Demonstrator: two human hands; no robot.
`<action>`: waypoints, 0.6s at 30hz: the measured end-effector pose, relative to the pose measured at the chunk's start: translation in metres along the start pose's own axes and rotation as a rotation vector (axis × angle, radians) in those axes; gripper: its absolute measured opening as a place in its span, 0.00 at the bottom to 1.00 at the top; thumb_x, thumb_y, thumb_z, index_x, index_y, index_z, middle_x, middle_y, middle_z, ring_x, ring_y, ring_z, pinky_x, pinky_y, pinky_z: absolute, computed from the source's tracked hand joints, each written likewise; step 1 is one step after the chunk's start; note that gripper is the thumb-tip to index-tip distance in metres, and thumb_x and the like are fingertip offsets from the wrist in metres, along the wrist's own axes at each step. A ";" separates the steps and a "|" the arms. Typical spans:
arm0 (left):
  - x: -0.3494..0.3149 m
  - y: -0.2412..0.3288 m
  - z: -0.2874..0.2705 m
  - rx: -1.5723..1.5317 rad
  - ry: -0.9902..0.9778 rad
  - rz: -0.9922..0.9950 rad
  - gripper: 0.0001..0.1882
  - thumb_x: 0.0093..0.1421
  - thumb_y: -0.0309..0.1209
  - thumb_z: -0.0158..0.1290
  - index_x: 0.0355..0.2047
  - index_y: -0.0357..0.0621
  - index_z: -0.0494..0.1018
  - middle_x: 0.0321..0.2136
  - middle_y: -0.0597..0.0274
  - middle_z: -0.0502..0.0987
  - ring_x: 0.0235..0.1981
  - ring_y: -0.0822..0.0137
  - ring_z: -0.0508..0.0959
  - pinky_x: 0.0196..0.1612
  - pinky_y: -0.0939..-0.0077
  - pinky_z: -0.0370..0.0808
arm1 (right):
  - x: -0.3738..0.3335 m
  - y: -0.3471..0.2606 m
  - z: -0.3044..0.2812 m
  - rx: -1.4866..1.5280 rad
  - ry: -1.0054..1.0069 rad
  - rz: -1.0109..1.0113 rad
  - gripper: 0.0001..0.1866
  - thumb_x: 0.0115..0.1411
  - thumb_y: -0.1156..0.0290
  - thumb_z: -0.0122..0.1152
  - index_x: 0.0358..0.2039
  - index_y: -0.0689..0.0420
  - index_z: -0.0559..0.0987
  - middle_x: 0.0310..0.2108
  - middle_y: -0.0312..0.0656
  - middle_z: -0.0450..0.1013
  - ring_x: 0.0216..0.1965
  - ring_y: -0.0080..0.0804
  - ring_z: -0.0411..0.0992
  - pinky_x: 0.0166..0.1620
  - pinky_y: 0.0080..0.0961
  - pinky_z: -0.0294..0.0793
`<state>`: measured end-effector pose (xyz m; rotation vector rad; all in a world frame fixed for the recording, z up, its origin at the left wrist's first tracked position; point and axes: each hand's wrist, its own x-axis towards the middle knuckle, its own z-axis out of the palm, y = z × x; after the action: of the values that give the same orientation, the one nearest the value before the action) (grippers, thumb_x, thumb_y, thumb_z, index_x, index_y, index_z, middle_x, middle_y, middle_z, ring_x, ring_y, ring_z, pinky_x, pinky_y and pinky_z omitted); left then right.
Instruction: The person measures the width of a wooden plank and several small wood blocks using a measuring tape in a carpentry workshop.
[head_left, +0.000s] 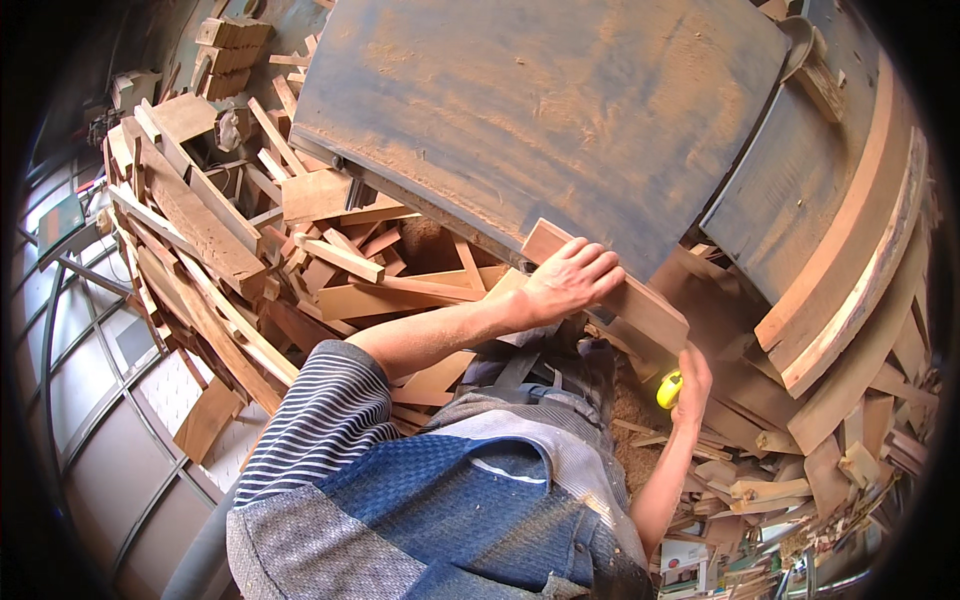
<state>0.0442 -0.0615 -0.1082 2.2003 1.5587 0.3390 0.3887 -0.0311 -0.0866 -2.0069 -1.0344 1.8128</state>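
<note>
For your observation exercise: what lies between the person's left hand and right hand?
In the head view, a reddish wooden board spans from the left hand, which presses on it, to the right hand, which holds a yellow tape measure.

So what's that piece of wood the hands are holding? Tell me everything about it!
The wooden board is a flat, reddish-brown plank with straight edges, plain and bare. It slants from upper left to lower right, one end against the edge of the dusty blue-grey table. The left hand lies flat on top of it. The right hand is at its lower end, next to a small yellow thing. Piles of wood offcuts lie under it.
</note>
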 end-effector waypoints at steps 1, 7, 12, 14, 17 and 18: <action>-0.003 -0.002 0.005 0.001 0.021 0.000 0.28 0.52 0.35 0.59 0.54 0.44 0.69 0.51 0.57 0.72 0.54 0.56 0.72 0.59 0.60 0.69 | -0.001 -0.002 0.003 -0.015 -0.005 -0.001 0.23 0.69 0.62 0.63 0.57 0.66 0.78 0.46 0.38 0.77 0.45 0.24 0.71 0.50 0.23 0.70; -0.006 -0.004 0.003 0.045 -0.010 0.007 0.31 0.49 0.39 0.64 0.52 0.45 0.69 0.50 0.57 0.73 0.53 0.56 0.73 0.57 0.59 0.69 | -0.002 -0.001 0.004 -0.056 -0.019 -0.016 0.24 0.68 0.61 0.64 0.56 0.67 0.79 0.46 0.39 0.78 0.46 0.24 0.71 0.51 0.23 0.69; -0.007 -0.007 -0.004 0.068 0.043 -0.014 0.26 0.53 0.44 0.61 0.48 0.44 0.70 0.44 0.57 0.73 0.49 0.57 0.73 0.54 0.61 0.69 | -0.001 -0.005 0.013 -0.062 -0.043 -0.041 0.24 0.67 0.61 0.66 0.55 0.67 0.79 0.49 0.42 0.78 0.49 0.28 0.73 0.54 0.26 0.70; -0.005 -0.008 -0.003 0.108 0.050 0.019 0.26 0.52 0.45 0.61 0.47 0.44 0.71 0.43 0.58 0.73 0.48 0.57 0.74 0.54 0.62 0.69 | -0.003 0.001 0.011 0.004 -0.035 -0.044 0.25 0.66 0.60 0.66 0.55 0.68 0.79 0.50 0.44 0.78 0.51 0.29 0.73 0.56 0.26 0.69; -0.003 -0.010 -0.001 0.176 0.063 0.046 0.30 0.48 0.51 0.63 0.45 0.46 0.72 0.44 0.58 0.75 0.48 0.57 0.75 0.54 0.61 0.71 | 0.002 0.018 0.012 0.045 -0.023 -0.100 0.25 0.67 0.60 0.66 0.56 0.67 0.78 0.50 0.44 0.78 0.51 0.29 0.73 0.56 0.27 0.69; -0.001 -0.008 -0.004 0.155 0.103 0.051 0.26 0.50 0.48 0.62 0.44 0.46 0.72 0.44 0.58 0.75 0.47 0.57 0.76 0.54 0.60 0.72 | 0.003 0.024 0.012 0.057 0.034 -0.100 0.27 0.67 0.59 0.66 0.57 0.67 0.77 0.50 0.44 0.78 0.52 0.29 0.73 0.57 0.27 0.69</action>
<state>0.0356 -0.0590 -0.1087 2.3777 1.6348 0.3633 0.3850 -0.0492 -0.1062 -1.9105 -1.0423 1.7317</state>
